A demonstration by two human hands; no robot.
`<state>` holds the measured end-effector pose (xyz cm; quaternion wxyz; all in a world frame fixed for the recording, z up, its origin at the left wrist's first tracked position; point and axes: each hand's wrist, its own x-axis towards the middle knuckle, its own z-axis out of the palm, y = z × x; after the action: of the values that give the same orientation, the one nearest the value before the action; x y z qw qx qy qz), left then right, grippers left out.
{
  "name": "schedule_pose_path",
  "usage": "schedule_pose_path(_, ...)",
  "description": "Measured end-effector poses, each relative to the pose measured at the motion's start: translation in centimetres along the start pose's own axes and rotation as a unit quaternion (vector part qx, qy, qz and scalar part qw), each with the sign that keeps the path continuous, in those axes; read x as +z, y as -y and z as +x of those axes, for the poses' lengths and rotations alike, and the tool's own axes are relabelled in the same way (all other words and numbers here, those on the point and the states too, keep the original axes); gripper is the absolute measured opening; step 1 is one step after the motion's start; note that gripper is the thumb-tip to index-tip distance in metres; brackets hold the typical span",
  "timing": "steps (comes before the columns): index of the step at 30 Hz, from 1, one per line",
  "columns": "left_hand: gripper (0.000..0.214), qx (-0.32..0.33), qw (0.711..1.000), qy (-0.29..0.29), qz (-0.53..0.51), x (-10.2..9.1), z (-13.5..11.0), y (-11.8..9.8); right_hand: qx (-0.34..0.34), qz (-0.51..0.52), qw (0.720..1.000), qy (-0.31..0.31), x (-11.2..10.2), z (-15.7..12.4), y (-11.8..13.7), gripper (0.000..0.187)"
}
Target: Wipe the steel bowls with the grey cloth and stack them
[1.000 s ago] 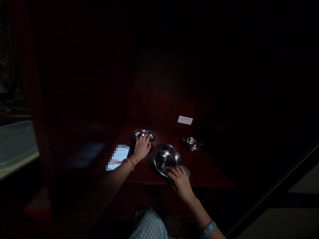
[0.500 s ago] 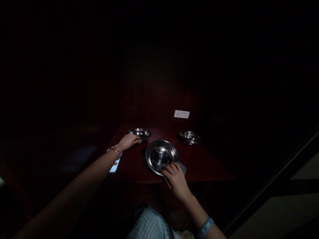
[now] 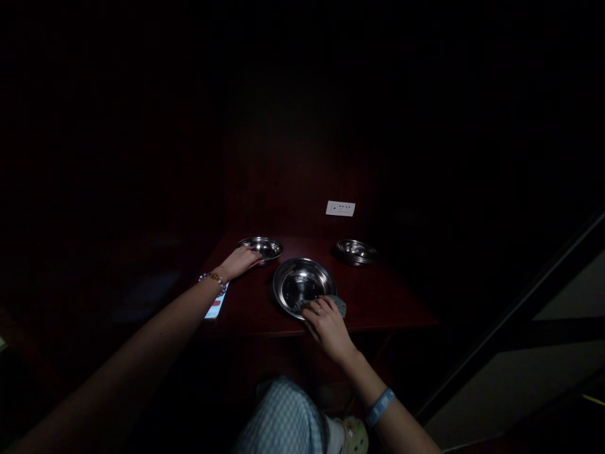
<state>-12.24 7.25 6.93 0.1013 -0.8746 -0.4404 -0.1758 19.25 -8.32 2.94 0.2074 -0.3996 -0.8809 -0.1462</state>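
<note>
Right hand curled round grey cloth, apparently pressing near bowl steady; left hand at far bowl, grip unclear.

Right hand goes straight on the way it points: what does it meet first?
Probably the inside of the nearest steel bowl: the right hand, holding a grey cloth, is at its near rim. Exact depth is unclear.

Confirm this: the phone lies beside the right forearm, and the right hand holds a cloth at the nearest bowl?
Not quite: the head view shows the phone beside the left forearm. The right hand does hold a cloth at the nearest bowl.
</note>
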Motion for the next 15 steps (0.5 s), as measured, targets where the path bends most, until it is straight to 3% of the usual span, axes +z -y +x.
schedule_pose_path(4, 0.027, -0.026, 0.999, -0.029, -0.026, -0.4, -0.1, -2.0, -0.005, 0.006, 1.0, 0.002, 0.0, -0.1, -0.1, 0.018)
schedule_pose_path(6, 0.024, -0.072, 0.994, -0.065, -0.054, -0.7, -0.3, -4.0, -0.005, 0.01, 1.0, -0.004, 0.2, -0.2, -0.1, 0.019)
schedule_pose_path(8, 0.029, -0.155, 0.971, -0.141, -0.118, -0.5, -0.7, -6.8, -0.003, 0.019, 1.0, -0.016, 0.6, -0.3, -0.2, 0.021)
schedule_pose_path(11, 0.038, -0.319, 0.87, -0.244, -0.285, 0.9, -1.5, -11.7, -0.004, 0.038, 0.998, -0.04, 1.4, -0.3, -0.2, 0.027)
schedule_pose_path(15, 0.056, -0.369, 0.751, -0.287, -0.466, 3.6, -2.6, -16.7, 0.001, 0.066, 0.996, -0.062, 2.1, -0.4, 0.2, 0.028)
